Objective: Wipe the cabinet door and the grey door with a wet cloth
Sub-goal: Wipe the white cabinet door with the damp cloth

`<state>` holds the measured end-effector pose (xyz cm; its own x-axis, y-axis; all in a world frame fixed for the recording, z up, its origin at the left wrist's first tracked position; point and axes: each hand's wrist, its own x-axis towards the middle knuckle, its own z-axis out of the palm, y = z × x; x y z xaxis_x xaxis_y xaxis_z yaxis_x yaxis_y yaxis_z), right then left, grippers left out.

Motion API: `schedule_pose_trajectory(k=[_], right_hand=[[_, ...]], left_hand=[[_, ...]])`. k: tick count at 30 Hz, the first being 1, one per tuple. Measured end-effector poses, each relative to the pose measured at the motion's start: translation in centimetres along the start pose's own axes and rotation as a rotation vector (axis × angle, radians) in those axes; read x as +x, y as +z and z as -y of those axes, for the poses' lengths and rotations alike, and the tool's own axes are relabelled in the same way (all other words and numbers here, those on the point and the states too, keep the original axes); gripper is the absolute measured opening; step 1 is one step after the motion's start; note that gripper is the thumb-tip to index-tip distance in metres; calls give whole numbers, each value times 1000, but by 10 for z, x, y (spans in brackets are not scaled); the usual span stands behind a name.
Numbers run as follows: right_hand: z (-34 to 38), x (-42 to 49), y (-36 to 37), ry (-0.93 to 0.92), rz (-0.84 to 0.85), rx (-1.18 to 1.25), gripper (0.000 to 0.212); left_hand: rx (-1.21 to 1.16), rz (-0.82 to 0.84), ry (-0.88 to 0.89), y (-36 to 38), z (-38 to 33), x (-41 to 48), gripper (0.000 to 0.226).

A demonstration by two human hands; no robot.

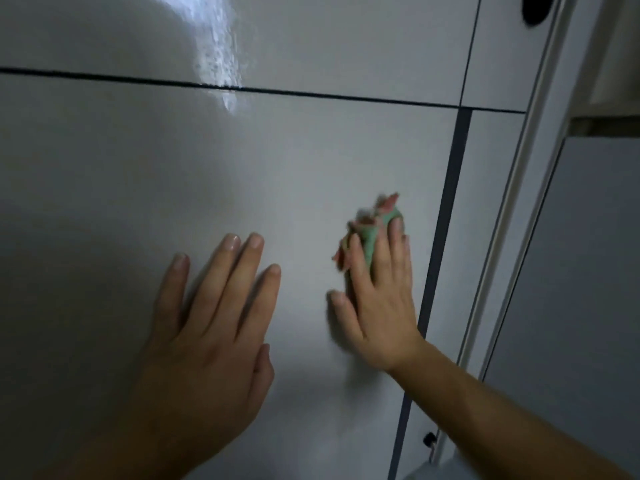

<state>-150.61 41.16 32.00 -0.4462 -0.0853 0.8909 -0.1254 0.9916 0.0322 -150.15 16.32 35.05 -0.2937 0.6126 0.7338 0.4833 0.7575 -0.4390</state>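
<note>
Right hand (pixel 377 299) presses the bunched green-and-pink cloth (pixel 369 237) with straight fingers on the glossy cabinet door (pixel 173 168), just beside the dark gap (pixel 446 220). Ungripped, it may slip out or snag there. Left hand (pixel 211 323) lies spread, empty, on the panel and could smudge it.

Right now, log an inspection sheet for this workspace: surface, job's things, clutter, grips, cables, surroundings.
Surface: glossy pale cabinet door, wet streak crossing its top seam.
Job's things: green and pink cloth bunched against that door; grey door at right, no hand on it.
Clutter: nothing seen.
Grips: left hand flat on the cabinet door; right hand presses the cloth, blurred.
Cables: nothing seen.
Surroundings: black handle top right; small black latch low by the frame.
</note>
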Motion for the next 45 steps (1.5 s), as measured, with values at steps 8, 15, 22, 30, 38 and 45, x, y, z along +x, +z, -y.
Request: schedule_pose_trajectory(k=[8,15,22,30,38,45], right_hand=[[-3,104,-39,316,-200,169,66],[17,94,-34,-414,-45,-63,59],[85,128,-42,-162,-123,62,62],[95,132,-51,-250,-94,29,57],[92,135,-47,-398,-103,67,55],[-19,99,-39,398,-270,236,67]], left_hand=[[32,-4,29,-4,14,-1,75],[20,27,35,-6,21,-16,80],[24,22,-12,-3,25,-37,80],[-2,35,-17,-2,25,-44,81],[-31,65,-50,0,12,-37,79],[-61,119,-6,0,3,-27,79]])
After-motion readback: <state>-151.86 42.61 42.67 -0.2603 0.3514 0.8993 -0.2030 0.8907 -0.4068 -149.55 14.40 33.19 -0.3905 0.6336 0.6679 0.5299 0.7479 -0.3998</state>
